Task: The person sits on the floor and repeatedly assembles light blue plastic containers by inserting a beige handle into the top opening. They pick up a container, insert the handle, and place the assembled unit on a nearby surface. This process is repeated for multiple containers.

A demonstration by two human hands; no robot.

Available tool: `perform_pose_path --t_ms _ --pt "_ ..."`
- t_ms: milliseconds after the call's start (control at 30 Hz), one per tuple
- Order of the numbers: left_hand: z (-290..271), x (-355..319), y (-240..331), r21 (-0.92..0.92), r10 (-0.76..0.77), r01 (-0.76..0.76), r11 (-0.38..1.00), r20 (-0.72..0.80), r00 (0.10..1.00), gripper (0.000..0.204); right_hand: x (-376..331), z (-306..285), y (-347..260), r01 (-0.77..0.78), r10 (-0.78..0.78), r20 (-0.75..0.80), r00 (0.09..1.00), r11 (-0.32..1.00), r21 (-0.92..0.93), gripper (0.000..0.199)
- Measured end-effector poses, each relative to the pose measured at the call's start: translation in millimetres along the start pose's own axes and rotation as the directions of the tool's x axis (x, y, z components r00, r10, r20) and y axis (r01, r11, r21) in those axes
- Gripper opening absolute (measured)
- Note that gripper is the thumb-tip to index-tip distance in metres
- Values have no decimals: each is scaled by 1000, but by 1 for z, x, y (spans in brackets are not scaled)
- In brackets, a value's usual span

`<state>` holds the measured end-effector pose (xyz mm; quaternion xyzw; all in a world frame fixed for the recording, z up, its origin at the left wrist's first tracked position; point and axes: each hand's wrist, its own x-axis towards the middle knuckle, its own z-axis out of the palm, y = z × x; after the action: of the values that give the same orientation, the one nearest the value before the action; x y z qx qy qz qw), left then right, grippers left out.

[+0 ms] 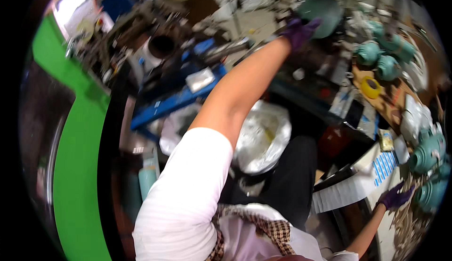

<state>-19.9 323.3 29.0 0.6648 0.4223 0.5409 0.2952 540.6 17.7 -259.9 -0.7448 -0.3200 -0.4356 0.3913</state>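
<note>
My left hand (301,32), in a purple glove, reaches far out over the bench. It is closed at the lower left rim of a large teal round casing (322,15), with the thumb across the near side; motion blur softens the fingers. My right hand (394,197), gloved in purple too, is low at the right with its fingers spread and nothing visible in them. Just beyond it are a teal ribbed housing (428,196) and another teal housing (427,152). Pale strands of cord or wire (404,228) lie below that hand.
Between my legs and the bench stands a bin lined with clear plastic (241,155). A blue metal frame (169,102) crosses the left. A yellow tape roll (370,87) lies on a board near several teal housings (368,52). Tools crowd the bench. The floor at left is green (77,181).
</note>
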Motion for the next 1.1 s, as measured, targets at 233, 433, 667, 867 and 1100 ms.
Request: perform_pose_path --t_ms 233,433,667,867,1100 --pt "-40 -247 -11 -341 227 -211 916 7 974 30 -18 19 -2 153 -147 -42 988 937 314 51" --pt "-217 -522 -53 -459 -498 250 852 -569 654 33 -58 55 -71 125 -178 123 976 929 349 51" --pt "-340 -865 -88 -532 -583 242 811 -768 266 18 1 30 11 44 -28 159 987 994 -96 50" --pt "-310 -1018 -96 -539 -422 521 662 -843 -334 21 27 20 38 46 -12 158 987 975 -216 47" --pt "-276 -1021 -88 -676 -663 -391 624 -195 -723 43 11 17 47 73 -51 130 990 983 -167 58"
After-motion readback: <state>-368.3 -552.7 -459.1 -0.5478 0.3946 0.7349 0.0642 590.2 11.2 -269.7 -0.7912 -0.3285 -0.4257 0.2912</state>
